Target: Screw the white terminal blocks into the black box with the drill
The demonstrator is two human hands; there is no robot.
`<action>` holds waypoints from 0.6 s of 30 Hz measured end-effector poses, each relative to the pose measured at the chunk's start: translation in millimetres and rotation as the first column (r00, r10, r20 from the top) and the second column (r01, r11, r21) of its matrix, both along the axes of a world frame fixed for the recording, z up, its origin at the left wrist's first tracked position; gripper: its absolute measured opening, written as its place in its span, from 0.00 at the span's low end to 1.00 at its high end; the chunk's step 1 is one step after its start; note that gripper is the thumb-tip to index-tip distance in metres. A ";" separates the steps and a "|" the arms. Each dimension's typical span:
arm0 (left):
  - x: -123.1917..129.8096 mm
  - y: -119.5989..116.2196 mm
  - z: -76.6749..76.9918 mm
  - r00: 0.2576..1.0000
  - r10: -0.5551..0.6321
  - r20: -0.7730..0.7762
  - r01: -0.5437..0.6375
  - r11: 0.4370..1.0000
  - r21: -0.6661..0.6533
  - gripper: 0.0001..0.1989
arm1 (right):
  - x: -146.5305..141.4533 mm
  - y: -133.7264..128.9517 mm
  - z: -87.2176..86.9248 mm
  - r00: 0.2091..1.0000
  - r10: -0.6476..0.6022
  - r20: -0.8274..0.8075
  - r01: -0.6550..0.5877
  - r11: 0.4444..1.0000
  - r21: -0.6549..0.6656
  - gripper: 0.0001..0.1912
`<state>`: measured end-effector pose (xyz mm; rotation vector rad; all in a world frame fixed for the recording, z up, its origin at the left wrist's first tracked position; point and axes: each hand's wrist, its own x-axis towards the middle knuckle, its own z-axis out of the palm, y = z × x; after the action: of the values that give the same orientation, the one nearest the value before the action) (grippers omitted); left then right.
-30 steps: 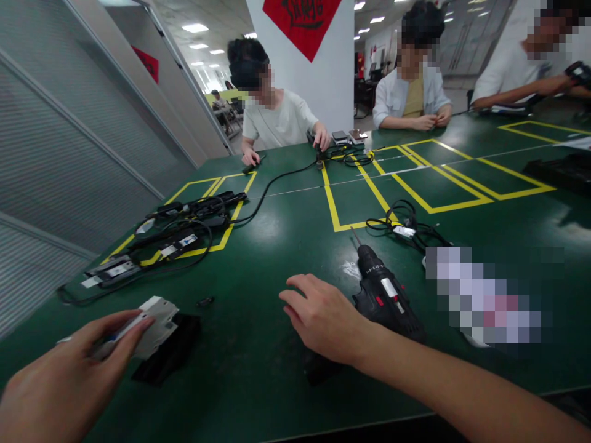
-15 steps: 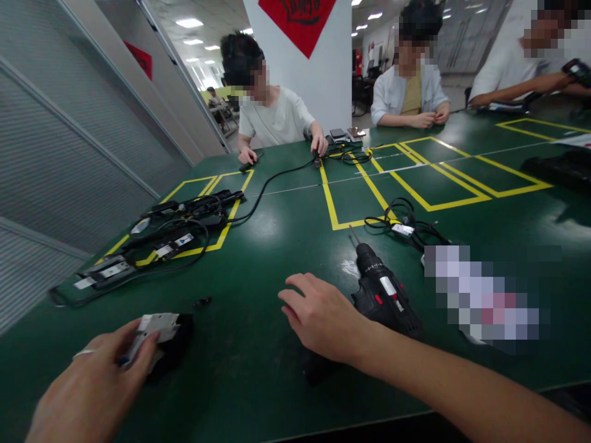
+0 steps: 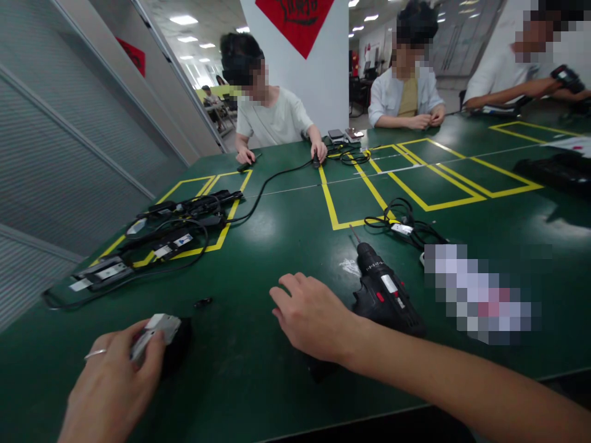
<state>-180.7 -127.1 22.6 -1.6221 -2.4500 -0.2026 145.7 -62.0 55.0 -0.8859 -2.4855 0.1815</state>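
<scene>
My left hand [image 3: 117, 375], with a ring on one finger, grips a small grey-white boxy part [image 3: 162, 329] between thumb and fingers at the lower left. Right behind that part is a black object [image 3: 179, 349], mostly hidden; I cannot tell whether the two are joined. Small dark bits [image 3: 203, 302] lie on the table just beyond. My right hand [image 3: 310, 317] is held palm down over the table, fingers loosely bent and apart, with nothing seen in them. Beside it lies a black cordless drill [image 3: 385, 286], its bit pointing away from me; my wrist covers part of its handle.
Tangled black cables and adapters [image 3: 175, 224] lie at the left on the green table [image 3: 258, 271] within yellow tape. Another cable bundle [image 3: 406, 224] and a blurred-out item [image 3: 475, 295] are at the right. Three people sit across; one hand [image 3: 318, 151] there holds a black plug.
My left hand has shifted slightly right and turned the grey-white part a little. My right hand has moved slightly left, away from the drill.
</scene>
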 end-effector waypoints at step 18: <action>26.6 0.0 6.6 0.995 0.093 0.047 -0.084 0.981 -0.175 0.30 | -134.0 64.3 -11.6 0.933 0.265 0.245 -0.159 0.912 -0.378 0.14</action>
<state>-154.1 -127.1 29.2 -1.5881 -2.6402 -0.0208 11.7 2.3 43.4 -0.8213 -2.8842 0.6337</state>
